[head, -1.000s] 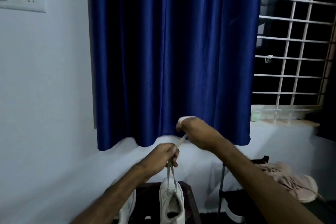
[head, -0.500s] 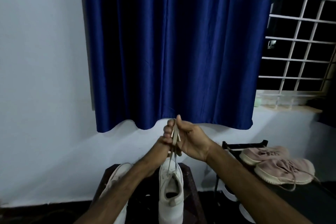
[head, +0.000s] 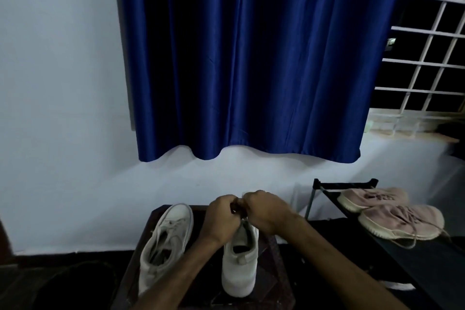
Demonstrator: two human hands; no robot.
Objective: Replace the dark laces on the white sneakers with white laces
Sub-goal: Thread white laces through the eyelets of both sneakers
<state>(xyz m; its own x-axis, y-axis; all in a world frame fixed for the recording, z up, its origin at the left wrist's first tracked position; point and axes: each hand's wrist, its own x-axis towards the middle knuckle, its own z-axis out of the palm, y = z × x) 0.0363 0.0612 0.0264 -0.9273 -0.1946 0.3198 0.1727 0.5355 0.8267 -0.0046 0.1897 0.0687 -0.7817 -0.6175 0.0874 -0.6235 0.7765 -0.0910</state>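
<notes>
White, the left sneaker (head: 166, 241) and the right sneaker (head: 240, 262) stand side by side on a dark low table (head: 275, 274), toes toward the wall (head: 57, 108), the left one angled slightly away. Our forearms reach in from the bottom edge and converge over the front of the right sneaker. There our left hand (head: 221, 216) and right hand (head: 266, 211) meet knuckle to knuckle, backs up and wrists bent down. The fingers of both curl in tight, but they hide whatever lies between them, so we cannot tell whether they pinch a lace. Behind hangs a deep blue curtain (head: 239, 58). Beside it is a white window grille (head: 427, 63). To the right, two pink shoes (head: 400, 221) rest on a black rack (head: 344, 185).
</notes>
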